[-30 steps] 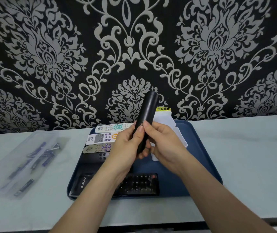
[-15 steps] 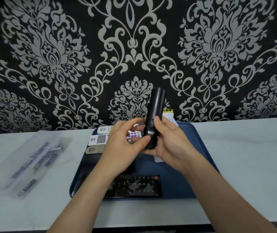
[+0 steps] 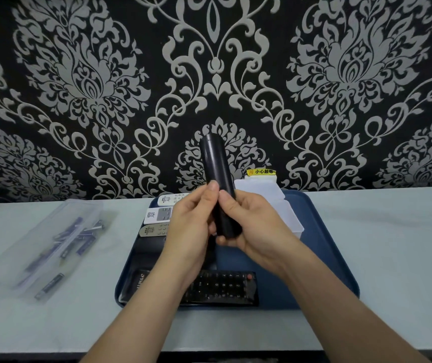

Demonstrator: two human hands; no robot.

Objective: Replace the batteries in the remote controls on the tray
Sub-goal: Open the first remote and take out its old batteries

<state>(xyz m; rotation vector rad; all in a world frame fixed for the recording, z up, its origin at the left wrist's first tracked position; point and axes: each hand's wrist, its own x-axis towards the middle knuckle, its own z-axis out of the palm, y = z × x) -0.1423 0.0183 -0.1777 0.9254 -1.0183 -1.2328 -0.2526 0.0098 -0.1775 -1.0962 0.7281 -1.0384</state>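
Note:
A slim black remote [image 3: 216, 166] stands nearly upright above the blue tray [image 3: 322, 247], its smooth back toward me. My left hand [image 3: 188, 226] grips its lower part from the left, thumb on the back. My right hand [image 3: 256, 224] holds it from the right, thumb pressed beside the left thumb. On the tray lie a wide black remote [image 3: 220, 288] at the front and three light remotes [image 3: 157, 214] at the back left, partly hidden by my left hand.
A clear plastic bag of batteries [image 3: 60, 242] lies on the pale table [image 3: 382, 231] left of the tray. A white box [image 3: 267, 195] with a yellow label sits at the tray's back, against the patterned wall.
The black remote has tilted from leaning right to leaning slightly left and turned in my hands. Both thumbs now meet on its back.

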